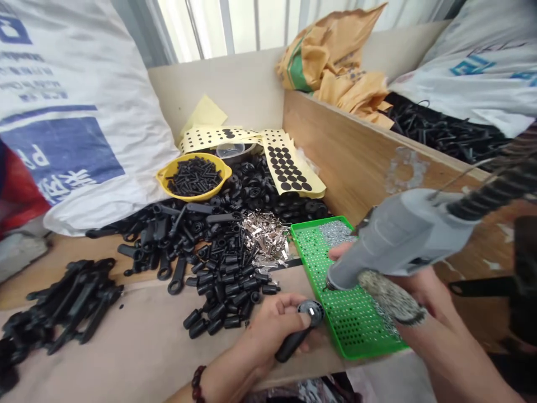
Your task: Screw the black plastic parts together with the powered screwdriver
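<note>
My left hand (268, 330) is closed around a black plastic handle part (300, 331) with a round metal-lined head, held just left of a green perforated tray (356, 324). My right hand (403, 280) grips a grey power screwdriver (394, 240) with a coiled black cable. Its tip points down at the tray's near-left area. Small silver screws (335, 230) lie heaped at the tray's far end and along its right side.
A pile of black plastic parts (218, 257) and silver metal clips (264, 235) covers the bench centre. A yellow bowl (164, 178) of black pieces, dotted sticker sheets (289, 168), a wooden bin wall (369, 157), white sacks (84, 112) and more black handles (67, 302) surround them.
</note>
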Action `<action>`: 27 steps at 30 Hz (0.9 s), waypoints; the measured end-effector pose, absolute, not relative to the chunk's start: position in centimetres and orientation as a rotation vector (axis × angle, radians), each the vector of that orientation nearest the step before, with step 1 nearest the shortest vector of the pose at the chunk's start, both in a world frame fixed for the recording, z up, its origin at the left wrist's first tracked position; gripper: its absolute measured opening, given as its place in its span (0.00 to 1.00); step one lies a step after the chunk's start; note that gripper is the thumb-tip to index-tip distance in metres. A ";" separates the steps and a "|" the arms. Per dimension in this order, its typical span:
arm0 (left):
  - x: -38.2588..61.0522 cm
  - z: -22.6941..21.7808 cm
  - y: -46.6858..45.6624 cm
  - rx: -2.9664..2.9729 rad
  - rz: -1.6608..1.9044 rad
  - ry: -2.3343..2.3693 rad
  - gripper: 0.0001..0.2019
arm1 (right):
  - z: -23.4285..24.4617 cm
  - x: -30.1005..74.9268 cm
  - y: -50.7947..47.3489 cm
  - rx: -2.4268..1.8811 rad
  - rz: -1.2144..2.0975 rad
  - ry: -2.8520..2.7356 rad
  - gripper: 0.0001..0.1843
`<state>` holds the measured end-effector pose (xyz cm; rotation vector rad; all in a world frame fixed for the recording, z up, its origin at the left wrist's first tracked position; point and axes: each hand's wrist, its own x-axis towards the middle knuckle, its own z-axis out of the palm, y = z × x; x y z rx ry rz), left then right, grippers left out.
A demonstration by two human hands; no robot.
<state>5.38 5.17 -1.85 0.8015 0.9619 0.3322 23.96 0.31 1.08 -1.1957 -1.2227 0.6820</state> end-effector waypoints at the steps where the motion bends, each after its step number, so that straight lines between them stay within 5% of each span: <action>1: 5.7 -1.9 5.2 0.811 0.312 0.963 0.21 | 1.2 23.7 0.6 -1.188 0.731 -1.183 0.23; 8: 7.0 -2.6 5.4 0.815 0.214 0.916 0.19 | 1.2 24.4 0.9 -0.997 1.012 -0.871 0.20; 27: 7.5 -2.2 6.2 0.869 0.191 0.929 0.15 | -2.0 22.7 -0.2 -0.872 0.939 -0.812 0.19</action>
